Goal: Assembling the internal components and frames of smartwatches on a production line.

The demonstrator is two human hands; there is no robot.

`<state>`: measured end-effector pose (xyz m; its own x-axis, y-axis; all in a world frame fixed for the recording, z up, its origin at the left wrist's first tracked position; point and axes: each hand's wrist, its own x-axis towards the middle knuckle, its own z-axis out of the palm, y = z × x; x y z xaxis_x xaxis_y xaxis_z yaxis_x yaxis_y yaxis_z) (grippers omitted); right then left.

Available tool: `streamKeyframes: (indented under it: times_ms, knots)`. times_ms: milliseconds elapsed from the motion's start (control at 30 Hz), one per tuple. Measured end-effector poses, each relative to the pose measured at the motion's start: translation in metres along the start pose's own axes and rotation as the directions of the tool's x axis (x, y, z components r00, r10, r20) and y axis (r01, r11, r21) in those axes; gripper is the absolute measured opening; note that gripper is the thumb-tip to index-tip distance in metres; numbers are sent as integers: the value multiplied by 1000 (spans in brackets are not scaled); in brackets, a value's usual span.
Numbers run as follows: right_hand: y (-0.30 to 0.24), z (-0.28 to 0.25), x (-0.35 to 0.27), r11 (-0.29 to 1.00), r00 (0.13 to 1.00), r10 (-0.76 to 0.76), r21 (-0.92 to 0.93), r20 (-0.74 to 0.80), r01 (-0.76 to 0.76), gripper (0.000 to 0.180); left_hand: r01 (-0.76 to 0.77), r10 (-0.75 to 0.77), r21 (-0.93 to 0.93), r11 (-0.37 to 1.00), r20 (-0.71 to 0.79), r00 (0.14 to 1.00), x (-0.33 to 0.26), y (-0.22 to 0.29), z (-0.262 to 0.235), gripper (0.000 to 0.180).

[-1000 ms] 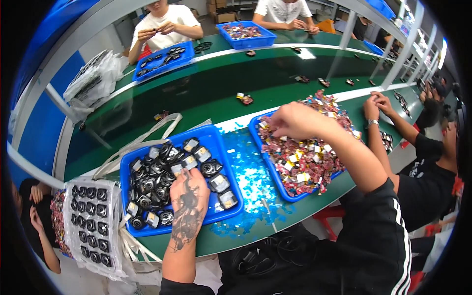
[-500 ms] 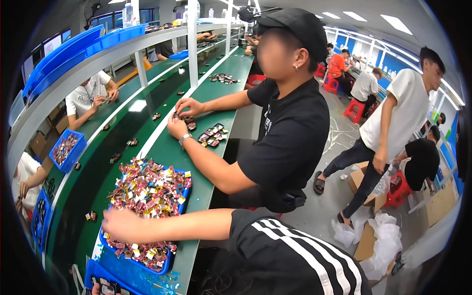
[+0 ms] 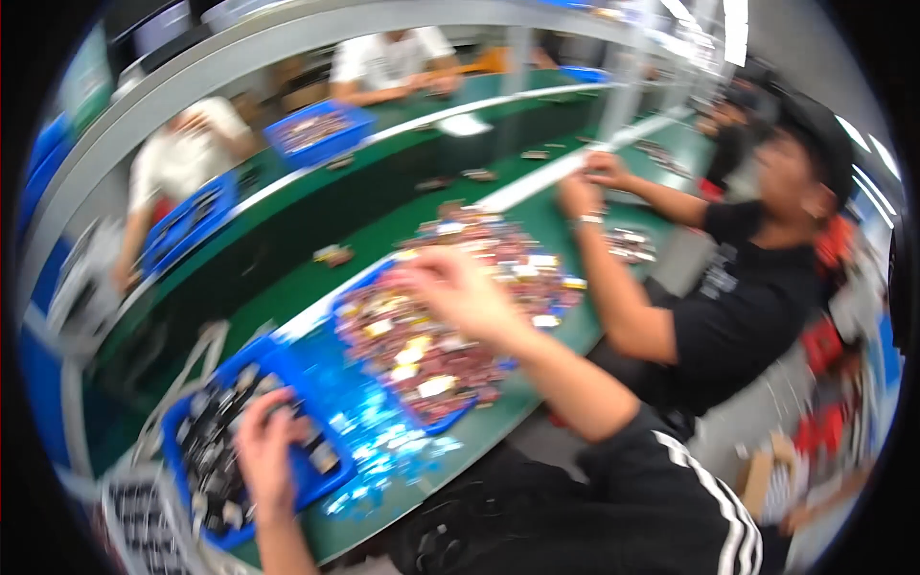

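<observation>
Long green tabletop running through a blurred workshop, with blue bins along it and seated workers on both sides. Left hand lying palm-down in the near blue tray, fingers loosely curled on the small dark parts there; grip on any one of them impossible to tell through the blur. Right hand hovering just above the second blue tray, over its heap of red and yellow pieces, fingers bent and half open; anything pinched between them not discernible. Shiny blue scraps scattered on the tabletop between the two trays. White sheet of dark parts at the near left edge. Beside, on the right, co-worker in a black shirt with both hands on the tabletop farther along.
</observation>
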<state>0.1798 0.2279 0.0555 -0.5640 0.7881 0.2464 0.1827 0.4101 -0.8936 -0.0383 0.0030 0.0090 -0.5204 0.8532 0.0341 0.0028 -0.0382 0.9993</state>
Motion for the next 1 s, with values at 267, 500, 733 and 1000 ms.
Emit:
streamKeyframes:
  times_ms: [267, 500, 733, 1000]
  knots:
    - [-6, 81, -63, 763, 937, 71, 586, 342, -272, 15, -187, 181, 37, 982, 120, 976, -15, -15, 28, 38]
    - [-9, 116, -67, 825, 953, 77, 519, 293, -226, 16, -174, 174, -24, 984, 16, 985, -10, -14, 17, 33]
    - [-10, 129, -69, 758, 971, 105, 615, 214, -218, 13, -334, 349, 228, 915, -26, 937, -13, -12, 15, 34]
    - [-10, 115, -76, 970, 961, -79, 241, 265, 13, 15, 26, -18, -344, 938, 26, 999, -16, -20, 20, 17]
